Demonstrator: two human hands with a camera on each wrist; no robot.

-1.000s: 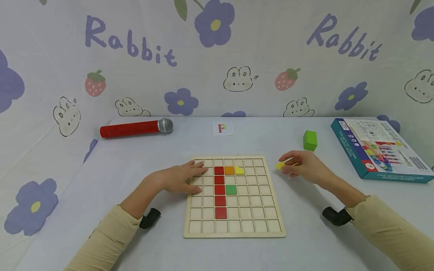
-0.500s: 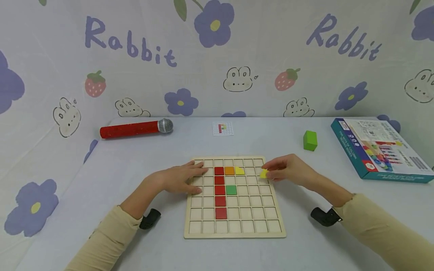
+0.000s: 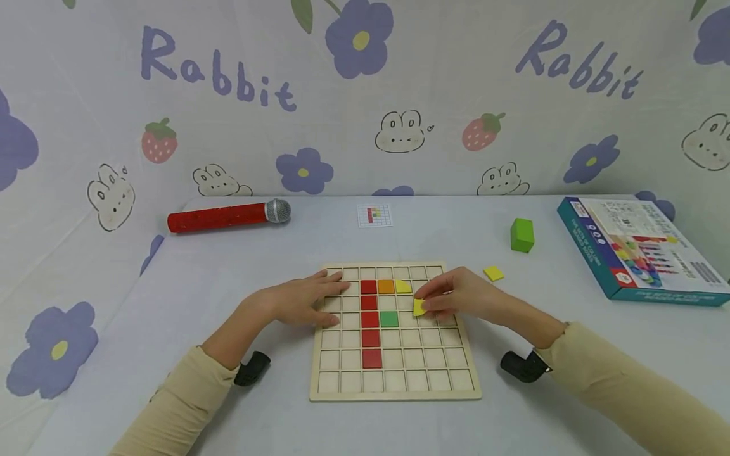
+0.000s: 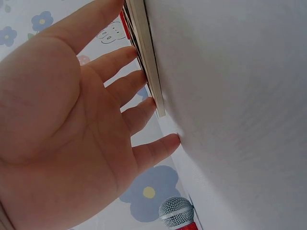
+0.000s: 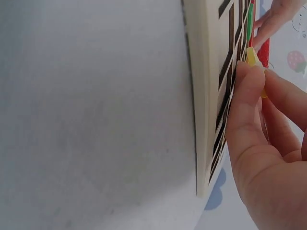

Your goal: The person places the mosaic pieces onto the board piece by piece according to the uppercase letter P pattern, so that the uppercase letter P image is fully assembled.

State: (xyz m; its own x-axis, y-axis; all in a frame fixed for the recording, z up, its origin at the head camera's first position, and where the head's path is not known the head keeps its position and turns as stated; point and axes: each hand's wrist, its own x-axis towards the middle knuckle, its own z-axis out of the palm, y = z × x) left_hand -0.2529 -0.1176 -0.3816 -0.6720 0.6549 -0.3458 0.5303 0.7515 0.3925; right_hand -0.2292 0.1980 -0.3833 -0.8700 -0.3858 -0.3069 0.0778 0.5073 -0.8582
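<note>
My right hand (image 3: pixel 464 296) pinches a small yellow tile (image 3: pixel 419 307) between thumb and fingertips, over the right part of a square wooden grid board (image 3: pixel 399 381). In the right wrist view the pinched tile (image 5: pixel 252 56) is close to the board's face. On the left edge of the board rests my left hand (image 3: pixel 299 301), its fingers spread. The board holds a column of red tiles (image 3: pixel 371 339), an orange tile (image 3: pixel 386 287), a yellow tile with a slanted corner (image 3: pixel 403 287) and a green tile (image 3: pixel 389 319).
Right of the board lies another yellow tile (image 3: pixel 493 273). Behind it are a green block (image 3: pixel 521 235) and a flat game box (image 3: pixel 644 253). A small card with a printed coloured grid (image 3: pixel 374 216) and a red microphone (image 3: pixel 219 218) lie toward the back.
My right hand has carried the yellow tile leftward from beside the board to above its grid. The yellow tile on the table has come into sight. My left hand has stayed put.
</note>
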